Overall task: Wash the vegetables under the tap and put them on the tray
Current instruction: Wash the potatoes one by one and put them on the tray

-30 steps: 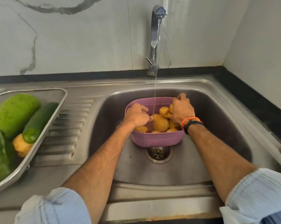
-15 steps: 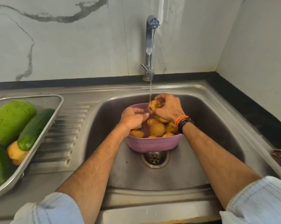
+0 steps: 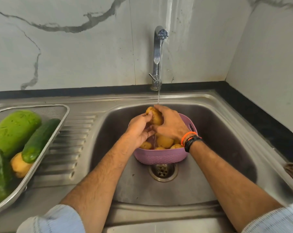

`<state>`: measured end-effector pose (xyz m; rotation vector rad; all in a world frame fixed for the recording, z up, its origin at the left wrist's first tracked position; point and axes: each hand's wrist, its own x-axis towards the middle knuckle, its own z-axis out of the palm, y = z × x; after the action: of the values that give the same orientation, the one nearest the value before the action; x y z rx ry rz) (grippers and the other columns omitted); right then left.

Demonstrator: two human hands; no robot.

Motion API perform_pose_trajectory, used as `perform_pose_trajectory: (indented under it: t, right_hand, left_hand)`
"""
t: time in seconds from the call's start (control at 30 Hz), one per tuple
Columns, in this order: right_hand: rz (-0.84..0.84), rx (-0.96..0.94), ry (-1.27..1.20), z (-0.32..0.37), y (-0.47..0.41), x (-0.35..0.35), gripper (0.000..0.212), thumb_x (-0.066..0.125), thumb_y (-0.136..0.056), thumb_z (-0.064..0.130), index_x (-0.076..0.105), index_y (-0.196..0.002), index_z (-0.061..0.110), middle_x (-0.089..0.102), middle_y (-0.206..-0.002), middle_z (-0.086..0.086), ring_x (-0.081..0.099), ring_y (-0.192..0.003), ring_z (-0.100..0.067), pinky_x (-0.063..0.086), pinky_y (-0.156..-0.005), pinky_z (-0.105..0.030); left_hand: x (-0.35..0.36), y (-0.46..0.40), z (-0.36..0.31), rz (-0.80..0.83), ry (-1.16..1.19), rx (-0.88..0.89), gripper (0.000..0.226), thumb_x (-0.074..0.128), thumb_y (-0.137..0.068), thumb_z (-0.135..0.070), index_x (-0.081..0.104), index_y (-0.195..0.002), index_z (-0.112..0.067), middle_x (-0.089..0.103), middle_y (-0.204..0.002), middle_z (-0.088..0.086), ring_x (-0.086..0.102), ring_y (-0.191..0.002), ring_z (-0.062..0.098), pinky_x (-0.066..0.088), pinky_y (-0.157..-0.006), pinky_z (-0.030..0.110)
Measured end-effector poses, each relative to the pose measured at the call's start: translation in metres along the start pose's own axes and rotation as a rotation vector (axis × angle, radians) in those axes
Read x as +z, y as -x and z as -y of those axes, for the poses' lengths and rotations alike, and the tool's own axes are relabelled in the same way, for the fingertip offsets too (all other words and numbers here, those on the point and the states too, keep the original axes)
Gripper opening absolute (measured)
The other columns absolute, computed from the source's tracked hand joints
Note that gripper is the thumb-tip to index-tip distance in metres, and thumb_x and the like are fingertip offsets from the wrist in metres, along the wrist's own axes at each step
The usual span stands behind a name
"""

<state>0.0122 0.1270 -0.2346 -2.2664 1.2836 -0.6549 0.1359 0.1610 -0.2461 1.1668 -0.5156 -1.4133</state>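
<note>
Head view, nearest first: the steel sink (image 3: 209, 190) has a smooth basin floor lying bare around the drain (image 3: 163, 171). A woven-textured pink plastic basket (image 3: 159, 158) sits just behind the drain, holding several round yellow potatoes (image 3: 165, 141). Above it both hands curl round one wet potato (image 3: 155, 116), the left hand (image 3: 140, 130) cupping from below, the right hand (image 3: 172, 126) wrapped over its top. Water from the chrome tap (image 3: 156, 56) strikes them. Left, on the ribbed drainboard, a mesh steel tray (image 3: 65, 111) carries green cucumbers (image 3: 39, 140), against the marble wall.
</note>
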Motion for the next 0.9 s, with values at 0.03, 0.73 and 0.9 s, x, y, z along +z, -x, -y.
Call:
perform_pose_trajectory:
  t: [0.03,0.73,0.9]
  right_hand:
    - [0.004,-0.024,0.035,0.000,0.002,0.000,0.081,0.075,-0.079,0.016,0.037,-0.150,0.009,0.044,-0.152,-0.010,0.040,-0.140,-0.025,0.028,-0.115,-0.028]
    - [-0.206,-0.044,-0.010,0.001,0.007,-0.005,0.070,0.080,-0.073,0.025,0.056,-0.138,0.015,0.065,-0.128,-0.006,0.059,-0.118,-0.022,0.042,-0.102,-0.024]
    - [-0.195,-0.045,-0.023,0.002,0.004,-0.006,0.072,0.080,-0.074,0.022,0.053,-0.140,0.014,0.062,-0.133,-0.007,0.055,-0.124,-0.022,0.036,-0.102,-0.021]
  left_hand:
    - [0.000,0.000,0.000,-0.001,-0.010,-0.002,0.024,0.057,-0.100,-0.020,0.065,-0.122,-0.013,0.071,-0.103,0.009,0.066,-0.090,0.020,0.056,-0.057,0.029]
    - [0.014,0.006,0.002,0.018,0.031,0.136,0.024,0.057,-0.098,-0.005,0.063,-0.121,-0.008,0.072,-0.103,0.011,0.071,-0.090,0.020,0.061,-0.070,0.033]
    - [0.014,0.009,-0.002,0.032,0.035,0.108,0.029,0.054,-0.099,-0.007,0.061,-0.127,-0.004,0.070,-0.114,0.016,0.069,-0.100,0.023,0.061,-0.072,0.032]
